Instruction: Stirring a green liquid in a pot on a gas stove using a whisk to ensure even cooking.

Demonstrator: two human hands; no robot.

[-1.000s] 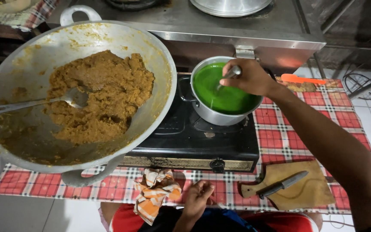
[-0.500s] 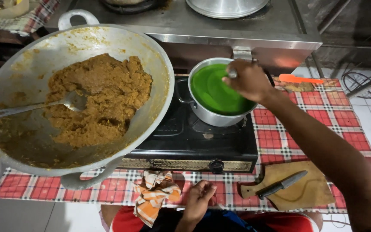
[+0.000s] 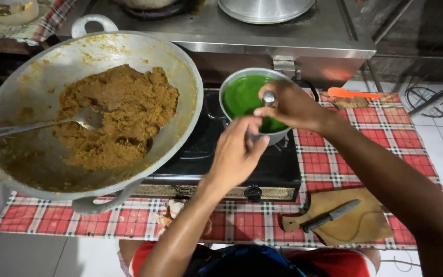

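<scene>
the left hand has come up from the near edge of the checked cloth and now closes on the near rim of the small pot, steadying it on the stove. the right hand still pinches a metal utensil handle standing in the pot's green liquid. the big wok at the stove's left edge holds a brown crumbly mass and a spoon. a knife lies on the cutting board at the near right corner.
</scene>
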